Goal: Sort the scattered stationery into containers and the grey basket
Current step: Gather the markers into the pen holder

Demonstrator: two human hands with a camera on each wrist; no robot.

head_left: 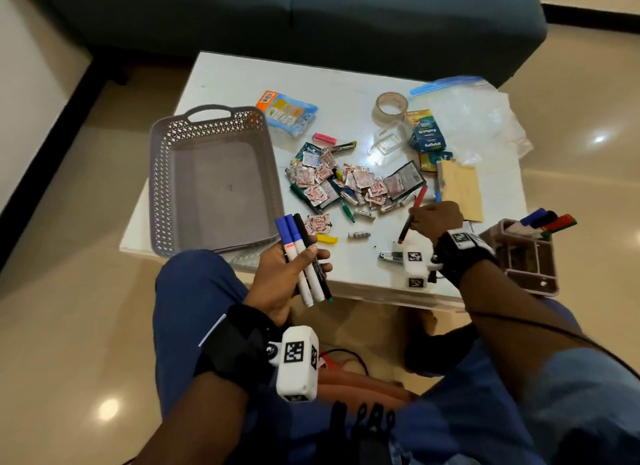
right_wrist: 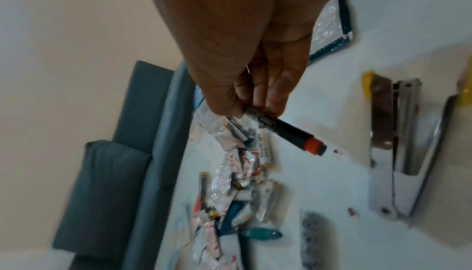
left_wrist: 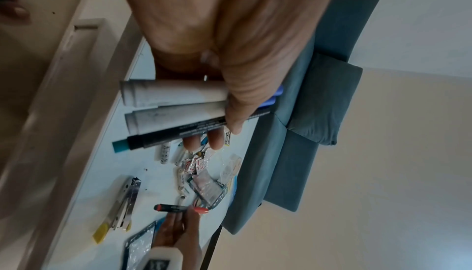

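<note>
My left hand [head_left: 311, 256] grips three markers [head_left: 301, 253] near the table's front edge: two white ones with blue caps and a thin black pen [left_wrist: 194, 131]. They fan out beside the grey basket [head_left: 159, 187], whose floor is bare. My right hand [head_left: 415, 218] pinches a red-capped black pen [head_left: 412, 215] just right of the pile of sachets, batteries and pens [head_left: 346, 184]. In the right wrist view thumb and fingertips [right_wrist: 273, 100] close on the red-capped black pen [right_wrist: 288, 131], which slants down towards the tabletop.
A pink organiser [head_left: 526, 256] with several markers [head_left: 543, 222] stands at the table's right corner. A metal stapler [head_left: 391, 255], yellow clip [head_left: 327, 238], tape roll [head_left: 390, 105], blue boxes [head_left: 427, 135], brown envelope [head_left: 460, 187] and zip bag [head_left: 474, 118] lie about. A sofa [head_left: 311, 14] stands behind.
</note>
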